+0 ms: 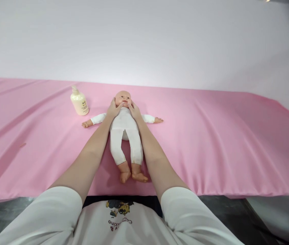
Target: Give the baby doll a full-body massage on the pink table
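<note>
A baby doll with a bald head and a white cloth body lies on its back on a pink cloth. Its arms are spread sideways and its feet point toward me. My left hand cups the left side of the doll's head, the thumb by its mouth. On the other side, my right hand rests against the cheek and jaw, its thumb also near the mouth. Both hands are wrapped around the head from below, with some fingers hidden beside or behind it.
A cream-coloured pump bottle stands to the left of the doll's head. The pink cloth has folds and covers the table up to a white wall behind. The table's front edge is close to my body.
</note>
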`<state>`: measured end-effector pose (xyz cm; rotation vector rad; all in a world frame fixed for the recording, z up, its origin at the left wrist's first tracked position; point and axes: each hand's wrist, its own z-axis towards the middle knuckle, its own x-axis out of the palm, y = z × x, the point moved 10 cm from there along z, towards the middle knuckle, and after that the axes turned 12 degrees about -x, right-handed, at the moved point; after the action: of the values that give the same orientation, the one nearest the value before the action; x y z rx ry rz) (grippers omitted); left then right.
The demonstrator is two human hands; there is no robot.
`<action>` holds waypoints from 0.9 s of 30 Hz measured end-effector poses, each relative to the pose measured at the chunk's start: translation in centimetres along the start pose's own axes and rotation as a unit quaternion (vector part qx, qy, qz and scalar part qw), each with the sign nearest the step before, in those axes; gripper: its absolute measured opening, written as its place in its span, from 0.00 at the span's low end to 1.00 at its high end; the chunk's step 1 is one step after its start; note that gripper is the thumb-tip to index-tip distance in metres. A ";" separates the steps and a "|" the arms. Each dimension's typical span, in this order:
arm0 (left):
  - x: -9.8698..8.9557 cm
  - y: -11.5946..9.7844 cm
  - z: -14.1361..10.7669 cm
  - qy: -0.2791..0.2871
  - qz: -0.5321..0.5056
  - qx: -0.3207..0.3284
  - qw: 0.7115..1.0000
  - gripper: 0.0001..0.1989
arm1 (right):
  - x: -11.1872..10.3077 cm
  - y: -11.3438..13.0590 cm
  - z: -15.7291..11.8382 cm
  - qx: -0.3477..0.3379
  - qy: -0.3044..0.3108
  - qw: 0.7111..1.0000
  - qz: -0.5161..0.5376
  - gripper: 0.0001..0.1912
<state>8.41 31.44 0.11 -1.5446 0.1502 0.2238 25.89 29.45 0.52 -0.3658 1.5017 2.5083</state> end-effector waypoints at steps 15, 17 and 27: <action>-7.7 -1.8 -2.5 -0.024 -0.441 -0.052 0.896 0.19 | -1.3 -1.3 -3.4 0.014 -0.035 0.999 0.007 0.42; -11.1 -3.6 -3.0 -0.044 -0.527 -0.028 0.848 0.20 | -1.3 -1.4 -3.4 0.016 -0.038 0.999 0.010 0.42; -18.4 -5.8 -3.7 -0.059 -0.752 -0.031 0.656 0.20 | -1.3 -0.5 -3.3 0.006 -0.030 0.999 0.021 0.40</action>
<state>-7.95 26.74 10.01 -1.2536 -1.2535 -1.0134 27.61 26.73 -1.04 -0.2561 1.5167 2.5175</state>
